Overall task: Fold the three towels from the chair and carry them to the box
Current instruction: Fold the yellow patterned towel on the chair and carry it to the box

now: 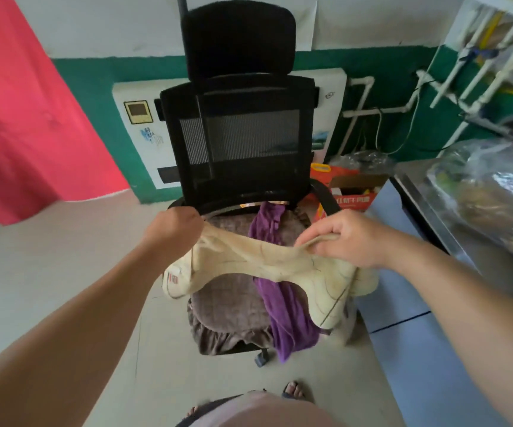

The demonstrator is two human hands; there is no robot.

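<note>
A cream towel hangs stretched between my two hands above the seat of a black mesh office chair. My left hand grips one end of it in a fist. My right hand pinches the other end, and the rest droops down on the right. A purple towel lies draped front to back across the seat. Under it sits a brown-grey cloth covering the seat. An open red cardboard box stands on the floor behind the chair, to the right.
A blue-grey cabinet with a metal counter stands close on the right, with plastic-wrapped bundles on top. A red cloth hangs at the left. A white wall appliance is behind the chair. Tiled floor lies open at the left.
</note>
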